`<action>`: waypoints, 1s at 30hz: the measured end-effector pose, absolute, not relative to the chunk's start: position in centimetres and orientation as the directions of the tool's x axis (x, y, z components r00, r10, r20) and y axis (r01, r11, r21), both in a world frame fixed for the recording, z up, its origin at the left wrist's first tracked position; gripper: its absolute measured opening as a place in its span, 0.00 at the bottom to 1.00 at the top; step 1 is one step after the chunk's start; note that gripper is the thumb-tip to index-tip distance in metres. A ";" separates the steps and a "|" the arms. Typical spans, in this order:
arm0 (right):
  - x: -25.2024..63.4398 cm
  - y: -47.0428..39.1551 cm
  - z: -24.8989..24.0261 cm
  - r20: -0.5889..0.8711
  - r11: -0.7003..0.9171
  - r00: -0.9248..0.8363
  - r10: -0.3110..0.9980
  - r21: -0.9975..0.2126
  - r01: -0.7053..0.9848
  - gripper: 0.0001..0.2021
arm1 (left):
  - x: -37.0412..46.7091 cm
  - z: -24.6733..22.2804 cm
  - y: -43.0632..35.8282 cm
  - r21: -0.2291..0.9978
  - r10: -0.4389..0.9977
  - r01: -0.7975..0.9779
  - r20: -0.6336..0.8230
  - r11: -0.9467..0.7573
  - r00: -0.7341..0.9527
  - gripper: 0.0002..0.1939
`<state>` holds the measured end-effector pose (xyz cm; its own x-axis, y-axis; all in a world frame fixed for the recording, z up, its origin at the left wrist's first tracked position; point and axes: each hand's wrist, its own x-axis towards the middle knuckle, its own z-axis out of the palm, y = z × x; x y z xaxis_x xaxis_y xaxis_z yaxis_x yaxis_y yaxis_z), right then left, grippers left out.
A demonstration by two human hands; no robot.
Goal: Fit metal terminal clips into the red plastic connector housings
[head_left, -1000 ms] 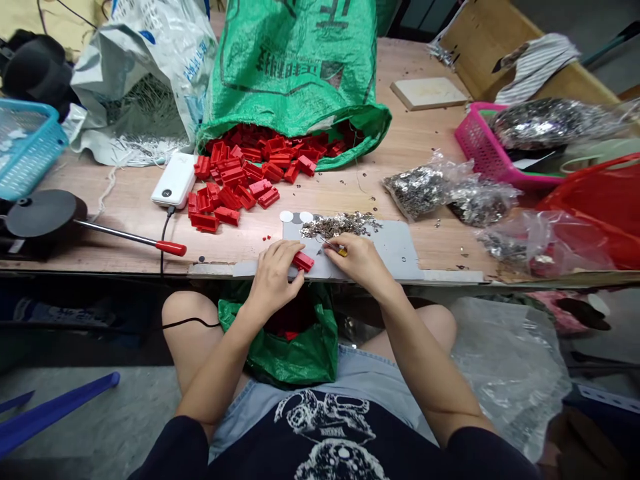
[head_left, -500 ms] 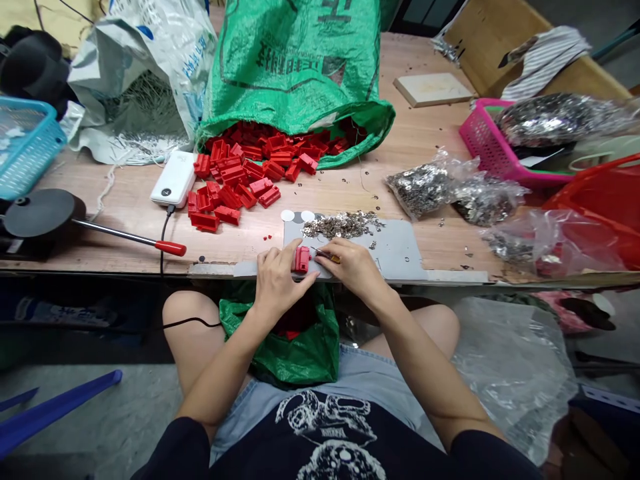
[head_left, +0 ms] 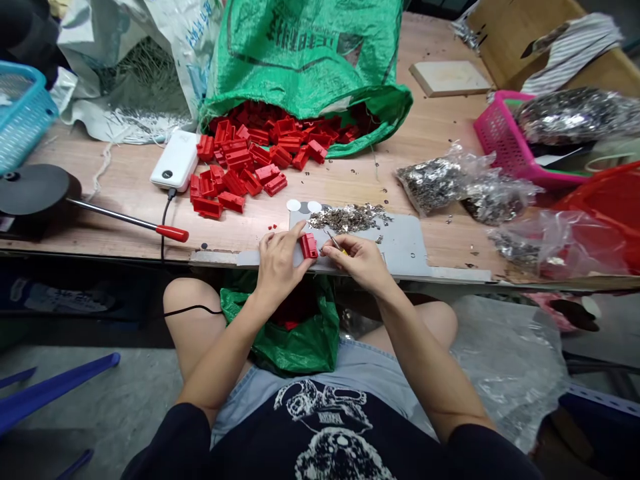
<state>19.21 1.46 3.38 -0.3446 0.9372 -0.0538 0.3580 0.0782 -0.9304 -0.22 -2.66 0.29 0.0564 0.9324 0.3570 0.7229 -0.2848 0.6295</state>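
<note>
While gripped in left hand [head_left: 277, 265], centre of frame: red plastic housing [head_left: 309, 246]. Right hand [head_left: 364, 264]: grip closed on slim pointed tool [head_left: 333, 241], just beside housing. Apparent step: working tool at housing; seemingly called for next: steady hold, careful aim.

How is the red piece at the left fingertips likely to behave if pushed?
The red piece looks like rigid plastic, with crisp edges and no bend beside the left hand. It is probably light for its size, as similar pieces in the loose pile look hollow. Its blocky shape suggests sliding or tipping rather than rolling.
</note>
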 end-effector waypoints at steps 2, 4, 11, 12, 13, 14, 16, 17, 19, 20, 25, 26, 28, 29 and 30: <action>18.9 1.1 3.4 0.086 0.254 -0.368 0.926 -0.863 0.436 0.10 | -0.1 0.2 -2.7 0.626 0.930 0.726 0.364 -0.286 0.053 0.37; 18.6 0.8 3.3 0.207 0.431 -0.435 0.877 -0.740 0.517 0.07 | -0.1 0.2 -2.7 0.619 0.933 0.732 0.356 -0.283 0.060 0.36; 18.4 0.4 4.2 0.243 0.703 -0.663 0.708 -0.329 0.630 0.11 | -0.2 0.3 -2.8 0.640 0.940 0.718 0.335 -0.272 0.057 0.34; 18.3 0.3 4.5 0.219 0.717 -0.684 0.696 -0.271 0.642 0.13 | -0.2 0.3 -2.8 0.644 0.937 0.713 0.345 -0.278 0.053 0.34; 18.1 0.3 4.7 0.191 0.725 -0.700 0.688 -0.221 0.652 0.14 | -0.2 0.2 -2.7 0.646 0.934 0.709 0.355 -0.284 0.051 0.34; 18.0 0.3 4.9 0.163 0.728 -0.710 0.685 -0.182 0.661 0.15 | -0.2 0.1 -2.7 0.646 0.931 0.707 0.361 -0.289 0.051 0.34; 17.7 0.3 5.2 0.118 0.715 -0.706 0.698 -0.158 0.681 0.15 | -0.3 -0.1 -2.5 0.642 0.928 0.708 0.368 -0.295 0.052 0.33; 17.6 0.4 5.2 0.104 0.703 -0.697 0.709 -0.172 0.690 0.14 | -0.3 -0.2 -2.4 0.639 0.928 0.710 0.370 -0.295 0.053 0.32; 17.6 0.6 5.1 0.095 0.675 -0.676 0.731 -0.249 0.695 0.13 | -0.3 -0.3 -2.3 0.626 0.925 0.722 0.375 -0.295 0.053 0.29; 17.7 0.7 5.0 0.108 0.658 -0.663 0.741 -0.314 0.684 0.12 | -0.3 -0.3 -2.3 0.616 0.923 0.729 0.381 -0.298 0.056 0.28; 19.1 -0.4 4.3 0.239 0.441 -0.402 0.884 -0.711 0.548 0.12 | -0.5 0.2 -2.7 0.564 0.909 0.744 0.393 -0.359 0.140 0.29; 19.5 -0.9 4.1 0.218 0.360 -0.313 0.924 -0.772 0.524 0.14 | -0.7 0.3 -2.7 0.564 0.902 0.733 0.401 -0.381 0.160 0.30; 20.1 -2.2 3.7 0.096 0.176 -0.194 0.976 -0.874 0.453 0.17 | -1.0 0.5 -2.6 0.572 0.879 0.691 0.431 -0.442 0.205 0.25; 20.3 -2.8 3.5 0.017 0.088 -0.178 0.984 -0.910 0.404 0.18 | -1.2 0.5 -2.4 0.574 0.862 0.666 0.454 -0.477 0.227 0.20; 20.4 -3.4 3.3 -0.056 0.015 -0.187 0.981 -0.935 0.355 0.19 | -1.4 0.5 -2.1 0.573 0.843 0.640 0.478 -0.512 0.247 0.14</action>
